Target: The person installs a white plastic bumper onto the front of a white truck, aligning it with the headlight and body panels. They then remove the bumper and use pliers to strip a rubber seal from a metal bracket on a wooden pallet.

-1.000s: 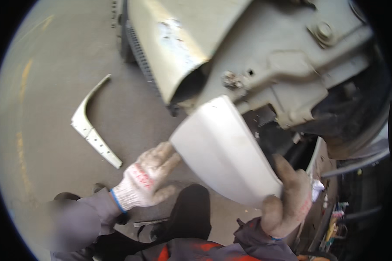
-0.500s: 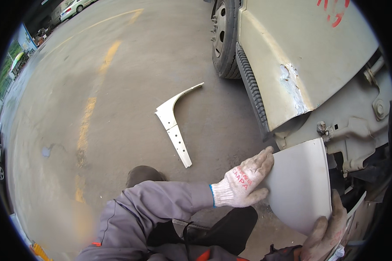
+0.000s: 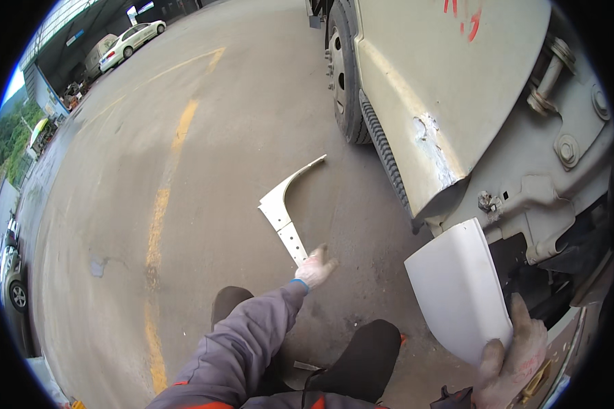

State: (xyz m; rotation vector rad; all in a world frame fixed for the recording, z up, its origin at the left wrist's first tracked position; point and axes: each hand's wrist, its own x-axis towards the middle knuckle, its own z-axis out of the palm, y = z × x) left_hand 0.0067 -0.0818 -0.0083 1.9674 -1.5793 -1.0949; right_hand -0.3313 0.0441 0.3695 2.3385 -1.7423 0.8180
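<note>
My right hand (image 3: 515,358), in a worn glove, grips the lower edge of a curved white body panel (image 3: 457,286) and holds it up beside the grey vehicle's front corner (image 3: 457,116). My left hand (image 3: 316,266), gloved in white, is stretched out over the concrete floor with fingers apart and holds nothing. Its fingertips are at the near end of a white curved trim piece (image 3: 284,211) that lies flat on the ground. My grey sleeve (image 3: 245,341) runs up from the lower edge.
The vehicle's front wheel (image 3: 344,75) stands at the top middle, its bare bracket and bolts (image 3: 559,150) at the right. My dark shoes (image 3: 368,354) are at the bottom. A yellow painted line (image 3: 160,225) crosses the floor; parked cars (image 3: 126,41) stand far left.
My left hand has let go of the white panel and reached out left toward the trim piece on the floor. The right hand alone now holds the panel. My view has swung left.
</note>
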